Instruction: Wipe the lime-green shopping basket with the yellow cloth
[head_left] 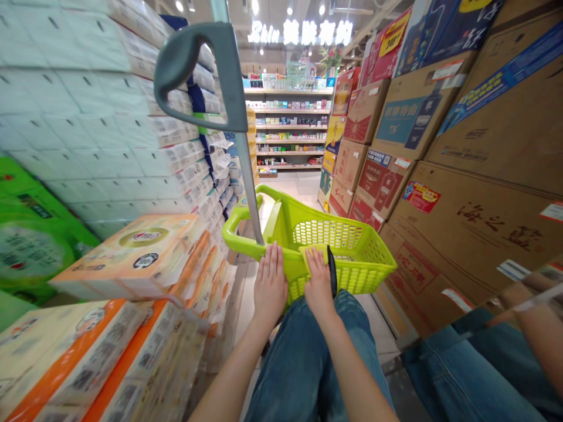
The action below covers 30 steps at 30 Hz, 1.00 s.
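Note:
A lime-green shopping basket [365, 258] with slotted walls stands in front of my knees. From its left end rises a grey metal pole with a dark grey loop handle [233, 76]. My left hand [271, 284] rests over the near rim, its fingers close together and hooked at the edge; the thumb is partly hidden. Just to the right, my right hand [319, 281] presses a yellow cloth [310, 253] against the same rim. Beside that cloth sits a curved black piece [332, 266], likely part of the basket. The part of the basket interior I can see holds nothing.
Stacked tissue packs [132, 252] rise close on the left. Cardboard cartons [475, 217] form a wall on the right. Past the basket, the aisle floor [303, 184] leads to stocked shelves [290, 126]. At lower right, another pair of jeans [444, 369] shows, apparently a reflection.

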Each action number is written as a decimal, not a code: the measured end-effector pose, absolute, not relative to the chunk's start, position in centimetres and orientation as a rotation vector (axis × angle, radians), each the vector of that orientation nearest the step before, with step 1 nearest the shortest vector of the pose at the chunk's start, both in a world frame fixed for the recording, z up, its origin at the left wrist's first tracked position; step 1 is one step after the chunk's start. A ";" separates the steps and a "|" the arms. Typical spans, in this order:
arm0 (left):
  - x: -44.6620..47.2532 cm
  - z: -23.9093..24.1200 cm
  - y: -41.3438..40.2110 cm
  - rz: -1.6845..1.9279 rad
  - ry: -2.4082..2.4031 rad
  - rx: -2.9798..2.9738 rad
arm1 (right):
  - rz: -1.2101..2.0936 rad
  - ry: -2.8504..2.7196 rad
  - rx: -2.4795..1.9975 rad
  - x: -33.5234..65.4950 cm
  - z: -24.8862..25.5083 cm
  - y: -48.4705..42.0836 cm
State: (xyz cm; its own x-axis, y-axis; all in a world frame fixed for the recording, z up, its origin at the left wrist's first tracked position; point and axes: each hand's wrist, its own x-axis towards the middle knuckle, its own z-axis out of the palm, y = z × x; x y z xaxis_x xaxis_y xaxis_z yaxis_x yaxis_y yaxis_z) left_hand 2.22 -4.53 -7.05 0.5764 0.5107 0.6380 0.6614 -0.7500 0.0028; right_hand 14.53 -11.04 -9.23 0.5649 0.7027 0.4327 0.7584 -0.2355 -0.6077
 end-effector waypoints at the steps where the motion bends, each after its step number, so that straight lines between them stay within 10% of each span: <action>1: 2.2 -7.2 -4.5 -0.931 -0.974 -2.561 | -0.063 -1.221 -1.941 13.3 -8.5 -10.2; 30: 2.3 -7.6 -4.2 -0.891 -0.972 -2.507 | -0.009 -1.342 -1.937 10.3 -5.8 -9.1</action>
